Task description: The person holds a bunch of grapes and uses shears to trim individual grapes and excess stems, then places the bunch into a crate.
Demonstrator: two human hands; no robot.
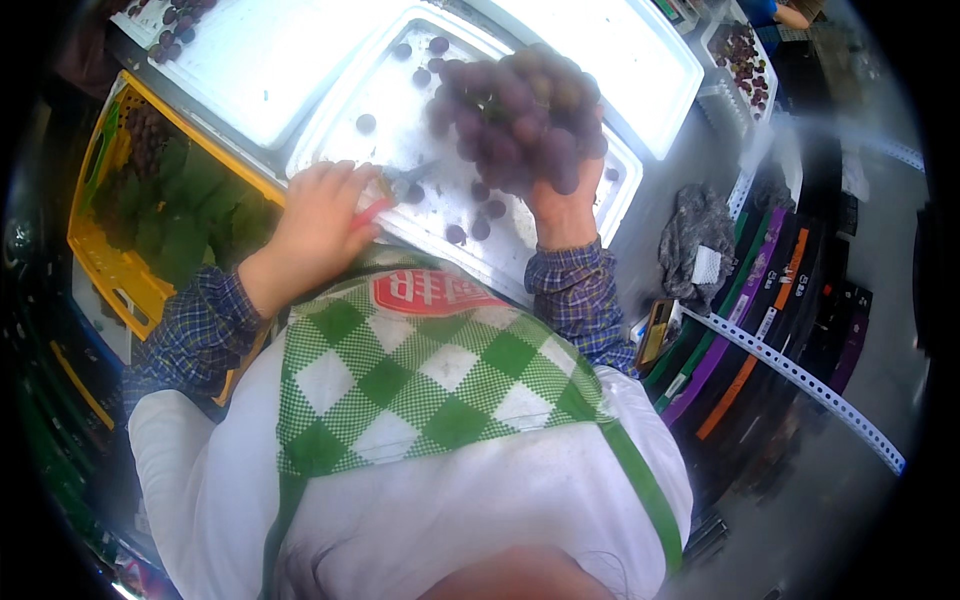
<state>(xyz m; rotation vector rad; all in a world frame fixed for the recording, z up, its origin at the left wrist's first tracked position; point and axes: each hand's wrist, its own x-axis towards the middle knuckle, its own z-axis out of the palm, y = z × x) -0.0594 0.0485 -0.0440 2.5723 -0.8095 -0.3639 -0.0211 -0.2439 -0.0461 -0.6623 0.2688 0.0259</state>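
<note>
A bunch of purple grapes rests on my right hand, held up over a white foam tray. The fingers under the bunch are mostly hidden by it. My left hand is closed around a pair of snips with a pinkish-red handle, above the tray's near left edge. Their blurred tip points toward the grapes, apart from them. Several loose grapes lie scattered in the tray, some just below the bunch.
To the left stands a yellow crate holding green leaves and grapes. White foam trays flank the work. At right are a grey cloth, a phone, stacked dark crates and a perforated metal strip. Another person's arm shows far right.
</note>
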